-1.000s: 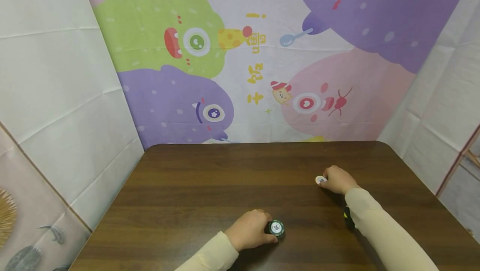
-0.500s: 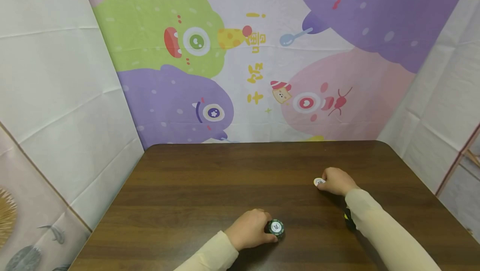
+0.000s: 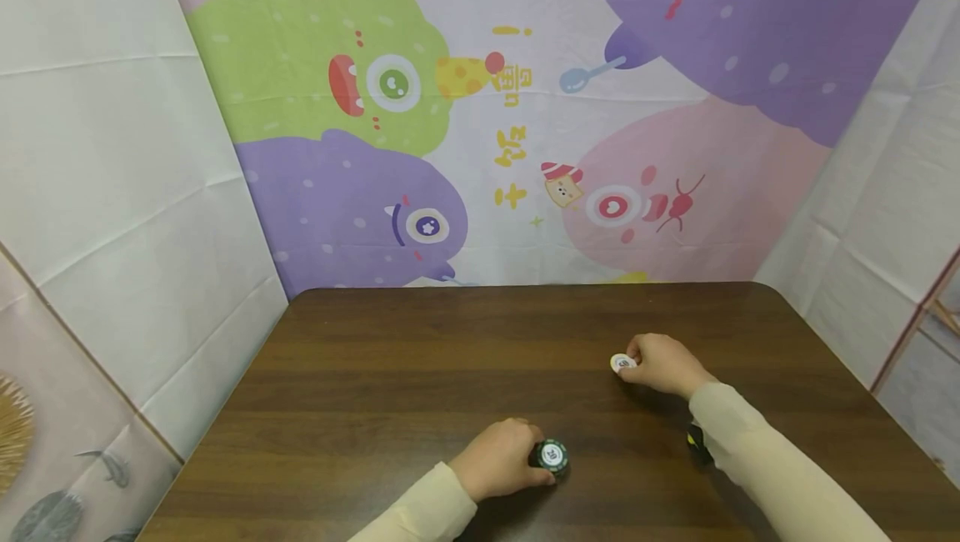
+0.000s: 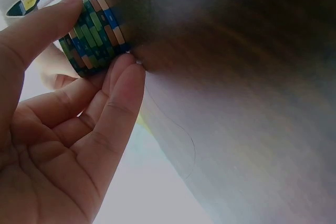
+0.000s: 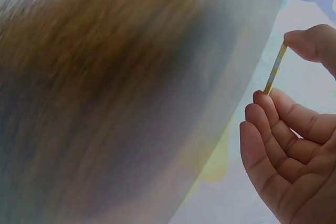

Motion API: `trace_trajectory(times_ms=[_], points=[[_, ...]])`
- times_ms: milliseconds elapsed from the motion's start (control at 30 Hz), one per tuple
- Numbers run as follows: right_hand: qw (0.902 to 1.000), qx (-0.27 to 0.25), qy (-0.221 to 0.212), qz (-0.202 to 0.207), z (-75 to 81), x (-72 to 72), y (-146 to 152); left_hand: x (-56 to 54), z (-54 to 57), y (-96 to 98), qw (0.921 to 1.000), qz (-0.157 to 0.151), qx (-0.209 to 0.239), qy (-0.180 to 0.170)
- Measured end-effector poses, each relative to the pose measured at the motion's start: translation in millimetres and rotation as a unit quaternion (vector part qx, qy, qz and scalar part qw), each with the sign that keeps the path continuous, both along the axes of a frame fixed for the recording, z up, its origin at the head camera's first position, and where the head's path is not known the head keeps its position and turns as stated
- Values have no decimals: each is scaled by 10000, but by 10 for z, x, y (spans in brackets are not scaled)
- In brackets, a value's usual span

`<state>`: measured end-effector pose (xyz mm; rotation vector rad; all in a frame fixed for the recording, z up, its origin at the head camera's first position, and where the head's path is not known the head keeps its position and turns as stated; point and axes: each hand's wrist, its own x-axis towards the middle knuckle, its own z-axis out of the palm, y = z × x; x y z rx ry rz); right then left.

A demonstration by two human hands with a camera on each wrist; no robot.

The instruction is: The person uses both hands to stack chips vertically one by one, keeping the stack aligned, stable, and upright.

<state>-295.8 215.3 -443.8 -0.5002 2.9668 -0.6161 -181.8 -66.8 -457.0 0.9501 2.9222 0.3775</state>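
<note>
A stack of poker chips (image 3: 552, 456) stands on the table left of the right forearm, its top chip green with a white centre. My left hand (image 3: 501, 460) grips the stack from its left side, thumb on the near side and fingers on the far side. In the left wrist view the stack (image 4: 94, 38) shows green, blue and orange edges. Farther back, my right hand (image 3: 667, 364) pinches a single white and yellow poker chip (image 3: 622, 363). The right wrist view has this chip (image 5: 276, 68) edge-on between thumb and fingertips, apart from the table.
The brown wooden table (image 3: 360, 409) has rounded far corners. A printed cartoon backdrop (image 3: 510, 108) hangs behind it, with white cloth walls (image 3: 112, 150) at both sides. A dark band with yellow (image 3: 697, 440) shows under the right sleeve.
My right hand has moved left with the white and yellow poker chip pinched in it. The left hand and the stack have stayed in place.
</note>
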Motion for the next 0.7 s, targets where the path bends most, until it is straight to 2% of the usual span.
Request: trace_trajectory(times_ms=[300,700], points=[[9994,-150,231,206,115,126,-138,-2,3,-5,10000,-13,21,-40],[9937,-191,802,753,173,428,-388,0,-4,-2,10000,7,17,38]])
